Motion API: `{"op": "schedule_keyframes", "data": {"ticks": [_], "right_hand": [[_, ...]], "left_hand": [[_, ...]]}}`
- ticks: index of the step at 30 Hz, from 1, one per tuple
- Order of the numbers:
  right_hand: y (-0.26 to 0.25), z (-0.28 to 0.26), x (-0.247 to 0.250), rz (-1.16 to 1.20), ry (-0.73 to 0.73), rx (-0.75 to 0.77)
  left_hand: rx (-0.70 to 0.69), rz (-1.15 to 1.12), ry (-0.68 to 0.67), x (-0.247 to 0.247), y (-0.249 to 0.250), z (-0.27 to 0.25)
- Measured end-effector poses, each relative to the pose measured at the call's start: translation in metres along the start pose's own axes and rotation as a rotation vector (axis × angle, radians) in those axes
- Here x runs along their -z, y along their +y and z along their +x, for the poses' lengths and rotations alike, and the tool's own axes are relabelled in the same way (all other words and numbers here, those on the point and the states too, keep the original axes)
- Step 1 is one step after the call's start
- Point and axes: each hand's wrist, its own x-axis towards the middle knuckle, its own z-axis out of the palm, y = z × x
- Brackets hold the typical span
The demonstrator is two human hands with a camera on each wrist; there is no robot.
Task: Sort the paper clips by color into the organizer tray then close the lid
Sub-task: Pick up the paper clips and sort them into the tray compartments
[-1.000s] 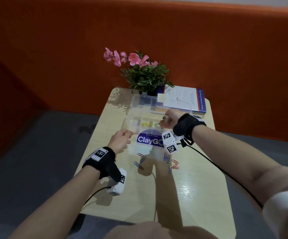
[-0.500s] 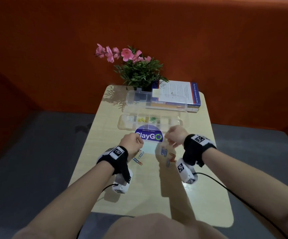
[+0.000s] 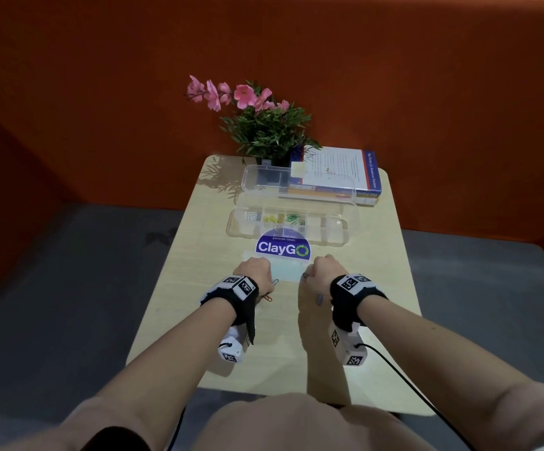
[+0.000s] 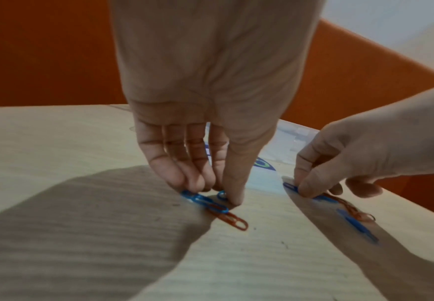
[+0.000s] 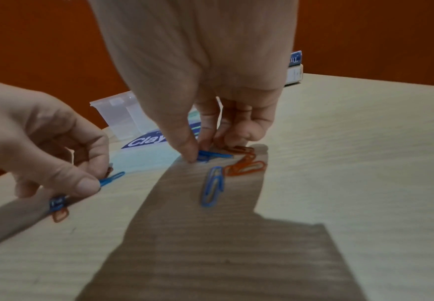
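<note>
The clear organizer tray (image 3: 335, 236) lies across the table with its lid (image 3: 264, 179) open behind it. Its left compartments hold silver, yellow (image 3: 272, 218) and green clips (image 3: 292, 218). Near the front of the sticker, my left hand (image 3: 254, 275) pinches a blue clip (image 5: 111, 179) between thumb and fingers (image 4: 218, 193). My right hand (image 3: 324, 271) pinches another blue clip (image 5: 210, 155) against the tabletop. Loose on the table lie a blue clip (image 5: 211, 186), orange clips (image 5: 245, 168), and a blue (image 4: 203, 200) and orange clip (image 4: 232, 221) by the left hand.
A round ClayGo sticker (image 3: 283, 247) sits between the hands and the tray. A potted plant with pink flowers (image 3: 264, 125) and a stack of books (image 3: 332, 177) stand at the table's far end. An orange wall surrounds the small table (image 3: 378, 336).
My right hand has come back from the tray to the loose clips. My left hand has dropped toward me onto the clips. Both now pinch blue clips.
</note>
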Motion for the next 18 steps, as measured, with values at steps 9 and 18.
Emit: {"op": "schedule_keyframes", "data": {"ticks": [9, 18], "right_hand": [[0.003, -0.012, -0.004, -0.125, 0.016, 0.177], [0.010, -0.007, -0.011, 0.316, 0.151, 0.102]], "left_hand": [[-0.112, 0.022, 0.028, -0.004, 0.001, 0.006], [-0.082, -0.422, 0.053, 0.007, -0.012, 0.000]]}}
